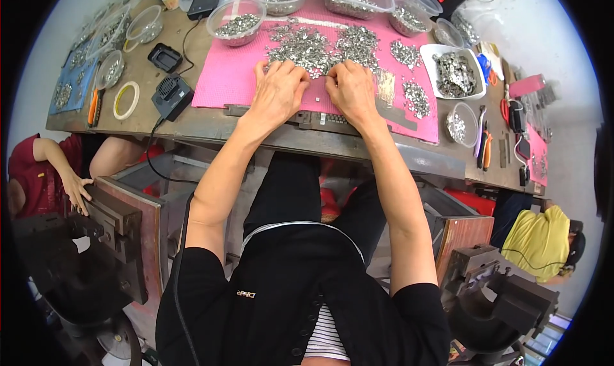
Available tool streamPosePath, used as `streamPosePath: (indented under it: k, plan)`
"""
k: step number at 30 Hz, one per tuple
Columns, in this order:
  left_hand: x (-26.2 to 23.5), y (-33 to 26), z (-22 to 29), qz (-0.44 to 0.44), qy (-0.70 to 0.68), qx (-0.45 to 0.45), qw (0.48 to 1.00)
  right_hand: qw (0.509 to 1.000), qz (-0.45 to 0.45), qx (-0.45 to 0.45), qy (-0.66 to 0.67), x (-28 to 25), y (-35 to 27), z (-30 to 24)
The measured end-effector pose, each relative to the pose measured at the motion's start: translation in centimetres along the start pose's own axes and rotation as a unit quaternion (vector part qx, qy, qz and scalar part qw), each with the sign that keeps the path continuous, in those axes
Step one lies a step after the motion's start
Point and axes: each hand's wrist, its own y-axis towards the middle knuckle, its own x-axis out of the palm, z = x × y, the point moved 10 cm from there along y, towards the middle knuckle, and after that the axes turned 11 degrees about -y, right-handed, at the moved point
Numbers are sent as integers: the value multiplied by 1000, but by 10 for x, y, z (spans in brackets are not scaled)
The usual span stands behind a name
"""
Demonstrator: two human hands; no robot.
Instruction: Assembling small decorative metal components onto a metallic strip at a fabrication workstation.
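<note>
Silvery small metal pieces [313, 46] lie in a loose heap on a pink ribbed mat [220, 78]. At the heap's near left edge is my left hand [279, 92], its fingers bent down among the pieces. My right hand [352, 92] is curled the same way at the near right edge, a short gap from the left. Both sets of fingertips are closed downward, and what they pinch is too small and hidden to make out. Below my wrists, a long metal strip fixture [320, 120] with a row of small slots lies along the table's front edge.
Clear plastic bowls [236, 22] of metal pieces stand along the back. To the right are a white tray [457, 72] of pieces, a small tub [461, 124] and pliers [487, 150]. A black charger [173, 96] and tape roll [126, 101] lie left. Co-workers sit at both sides.
</note>
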Motion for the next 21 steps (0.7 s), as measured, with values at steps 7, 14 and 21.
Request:
streamPosePath:
  k: [7, 14, 21]
  plan:
    - [13, -14, 59, -1, -116, 63, 991, 987, -14, 47, 151, -35, -20, 24]
    - [28, -21, 77, -6, -118, 85, 989, 978, -5, 39, 206, -64, -73, 19]
    - [30, -23, 79, -23, -124, 92, 988, 992, 20, -26, 123, -71, -78, 3]
